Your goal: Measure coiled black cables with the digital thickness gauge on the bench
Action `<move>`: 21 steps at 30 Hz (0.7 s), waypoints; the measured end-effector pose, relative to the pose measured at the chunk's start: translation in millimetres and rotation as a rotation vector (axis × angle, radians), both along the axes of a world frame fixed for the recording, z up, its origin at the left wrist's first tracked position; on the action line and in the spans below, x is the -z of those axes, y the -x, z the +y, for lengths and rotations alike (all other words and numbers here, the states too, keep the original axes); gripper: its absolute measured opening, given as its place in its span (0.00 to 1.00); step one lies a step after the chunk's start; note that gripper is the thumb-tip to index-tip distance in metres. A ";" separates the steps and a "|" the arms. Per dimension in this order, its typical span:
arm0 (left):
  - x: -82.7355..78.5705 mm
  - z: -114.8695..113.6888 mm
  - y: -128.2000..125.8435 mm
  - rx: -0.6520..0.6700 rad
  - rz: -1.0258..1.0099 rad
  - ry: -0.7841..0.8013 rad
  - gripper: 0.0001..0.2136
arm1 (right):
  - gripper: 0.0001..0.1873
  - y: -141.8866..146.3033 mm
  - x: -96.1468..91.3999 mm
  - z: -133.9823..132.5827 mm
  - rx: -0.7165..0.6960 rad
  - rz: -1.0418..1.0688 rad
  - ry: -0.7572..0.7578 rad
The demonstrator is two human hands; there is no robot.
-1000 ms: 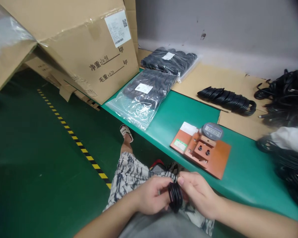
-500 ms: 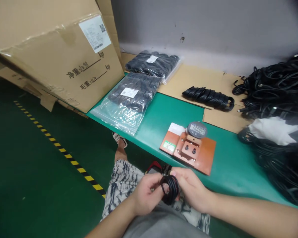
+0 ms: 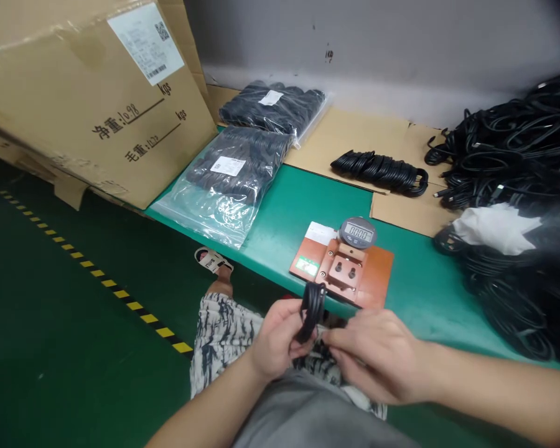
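Note:
A small coil of black cable [image 3: 312, 311] is gripped in my left hand [image 3: 280, 339], thumb and fingers wrapped round its lower part. The coil stands upright above my lap, just off the table's front edge. To its right, slightly lower, my right hand [image 3: 378, 354] has its fingers drawn together toward the coil. A dark bit shows by those fingertips, but what they pinch is hard to make out. Beyond the hands, an orange gauge fixture [image 3: 376, 277] with a round digital dial [image 3: 358, 233] rests on the green table [image 3: 303, 193].
At the left stands a large cardboard box [image 3: 98, 137]. Two clear bags of black cable coils, a near one [image 3: 228, 180] and a far one [image 3: 273, 106], lie beside it. A bundle of coils [image 3: 380, 173] lies on cardboard. Loose black cables [image 3: 508, 149] pile up at right.
My right hand has moved away from the coil, to the right. The coil has turned and risen in my left hand. The whole view has shifted slightly.

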State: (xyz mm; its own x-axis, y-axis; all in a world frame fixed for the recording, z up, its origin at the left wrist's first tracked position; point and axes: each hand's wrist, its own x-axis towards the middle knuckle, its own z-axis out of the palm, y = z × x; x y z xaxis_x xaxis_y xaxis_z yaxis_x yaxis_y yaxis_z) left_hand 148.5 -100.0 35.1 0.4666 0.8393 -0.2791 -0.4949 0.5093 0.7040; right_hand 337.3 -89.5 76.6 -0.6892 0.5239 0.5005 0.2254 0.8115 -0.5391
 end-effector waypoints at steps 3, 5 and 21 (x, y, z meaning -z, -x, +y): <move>2.8 1.9 -12.6 0.019 -0.043 -0.015 0.16 | 0.11 -13.7 11.7 10.0 0.070 -0.061 -0.186; 5.5 3.0 -18.3 0.024 -0.057 -0.040 0.16 | 0.11 -17.7 17.8 14.3 0.104 -0.045 -0.226; 29.2 4.6 -24.8 -0.054 0.021 -0.091 0.19 | 0.08 -22.5 22.3 26.7 0.145 0.031 -0.170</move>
